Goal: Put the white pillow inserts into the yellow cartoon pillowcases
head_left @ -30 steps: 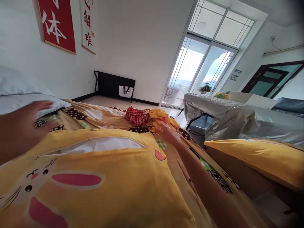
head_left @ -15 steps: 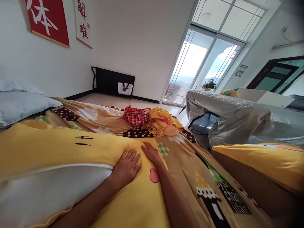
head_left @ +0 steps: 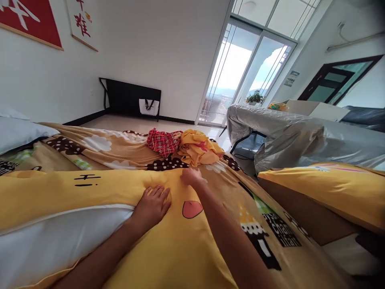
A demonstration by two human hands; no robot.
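Note:
A yellow pillowcase (head_left: 162,249) with "Hi!" lettering and a pink cheek patch lies in front of me. Through its open side shows a white pillow (head_left: 66,230), partly inside. My left hand (head_left: 152,204) rests flat on the yellow cloth near the end of that opening, fingers stretched out. At the far corner of the pillowcase, my right hand (head_left: 192,176) is closed on the fabric; its fingertips are hidden and slightly blurred.
The bed carries a brown patterned blanket (head_left: 225,200). Beyond the pillowcase lie a red checked cloth (head_left: 164,142) and a crumpled orange-yellow cloth (head_left: 201,148). A yellow pillow (head_left: 325,188) sits on a box at right, before a table under silver sheeting (head_left: 288,136). Another white pillow (head_left: 27,132) is at left.
My right hand has gone from lying flat to closing on the pillowcase corner, which is drawn up a little. My left hand stays flat on the cloth. The view has shifted right.

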